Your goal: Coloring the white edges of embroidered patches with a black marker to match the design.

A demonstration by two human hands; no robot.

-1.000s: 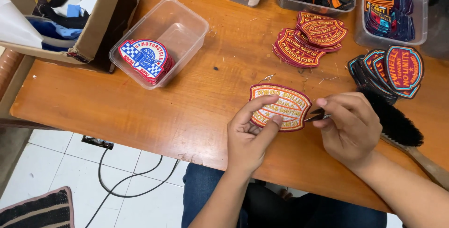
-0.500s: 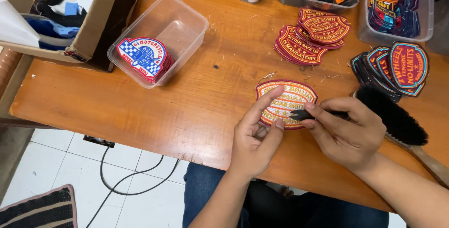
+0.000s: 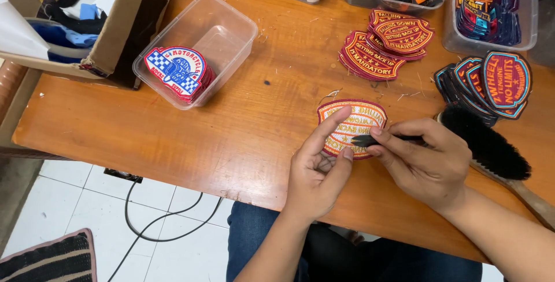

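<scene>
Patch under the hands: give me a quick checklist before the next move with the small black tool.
1. Cream and red patch lies flat on the wooden table: ok.
2. Left hand pins it, index finger across its face, thumb at its lower edge: ok.
3. Right hand grips the small black tool, tip over the patch: ok.
4. Whether the tip touches the fabric: cannot tell.
5. Black brush lies just behind the right hand, close to it: not ok.
6. Red patch stacks sit apart from the worked patch: ok.
</scene>
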